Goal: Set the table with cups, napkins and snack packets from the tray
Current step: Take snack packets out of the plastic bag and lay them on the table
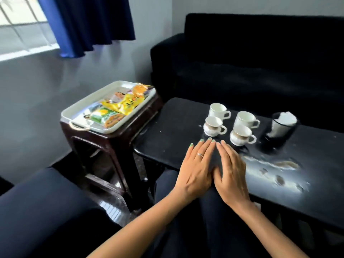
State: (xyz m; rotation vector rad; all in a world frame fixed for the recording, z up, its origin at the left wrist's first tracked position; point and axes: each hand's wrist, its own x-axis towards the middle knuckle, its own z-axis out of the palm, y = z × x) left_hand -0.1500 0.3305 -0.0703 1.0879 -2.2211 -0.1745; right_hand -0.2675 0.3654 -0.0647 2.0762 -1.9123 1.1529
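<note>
Several white cups stand on the black table (178, 116): a tall cup (217, 110), another tall cup (244, 119), a small patterned cup (213, 126) and a second small cup (241, 135). A dark holder with white napkins (283, 125) stands right of them. The white tray (89, 107) on the left stool holds several snack packets (119, 107). My left hand (197, 168) and my right hand (230, 170) lie flat side by side on the table's near edge, just in front of the cups, holding nothing.
A dark brown stool (111, 151) carries the tray, close to the table's left end. A black sofa (251, 58) runs behind the table. A dark armrest (46, 211) sits at the near left. Pale worn patches (279, 168) mark the table's right part.
</note>
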